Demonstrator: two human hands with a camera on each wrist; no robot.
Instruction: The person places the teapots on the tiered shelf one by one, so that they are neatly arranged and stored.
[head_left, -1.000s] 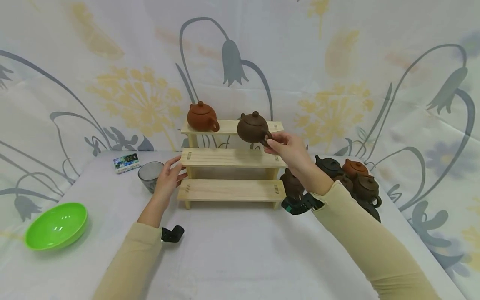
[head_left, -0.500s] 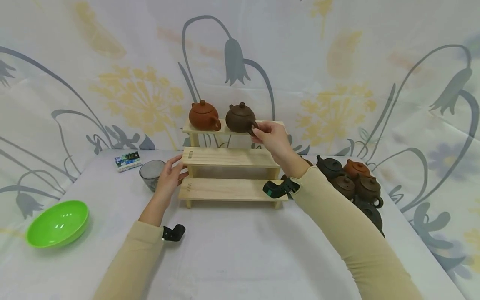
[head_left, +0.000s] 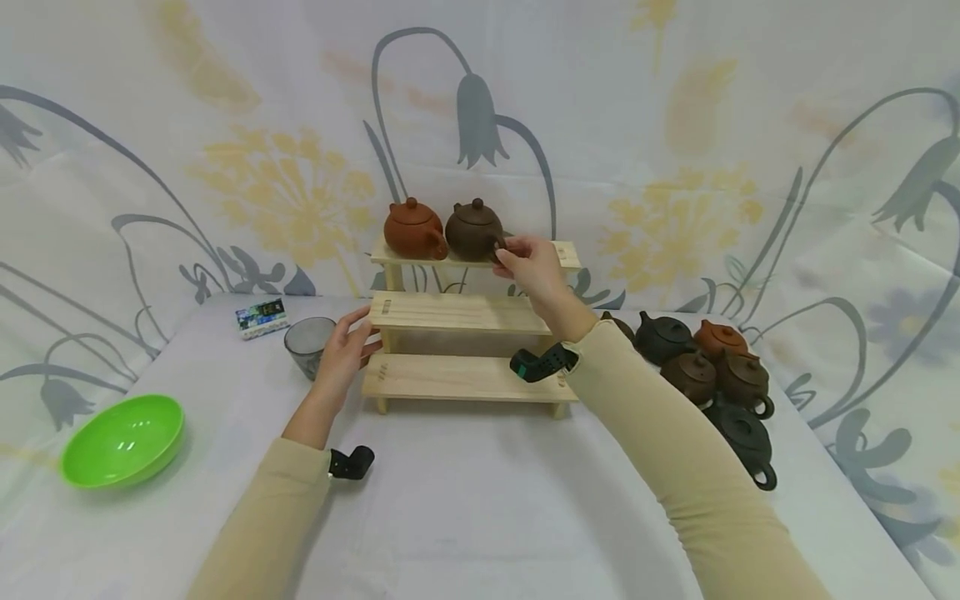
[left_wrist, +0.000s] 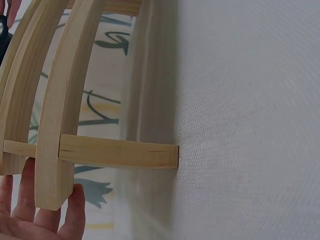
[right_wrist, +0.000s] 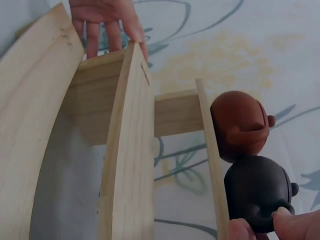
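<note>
My right hand (head_left: 534,271) pinches the handle of a dark brown teapot (head_left: 474,232) at the top tier of a three-tier wooden stand (head_left: 457,310). Close to its left sits a reddish-brown teapot (head_left: 412,229) on the same tier, its handle facing the dark one. In the right wrist view, the dark teapot (right_wrist: 256,187) is right at the top board, with thumb and fingers at its handle. My left hand (head_left: 345,350) rests against the stand's left end, fingers extended; in the left wrist view its fingertips (left_wrist: 76,202) touch a board's end.
Several more teapots (head_left: 688,377), dark and reddish, cluster right of the stand, partly behind my right forearm. A grey glass cup (head_left: 307,340) stands just left of my left hand. A small patterned box (head_left: 262,318) and a green bowl (head_left: 123,442) lie farther left.
My right hand has carried the dark brown teapot leftward and slightly up to the top tier, beside the reddish one. My left hand has stayed at the stand's left end.
</note>
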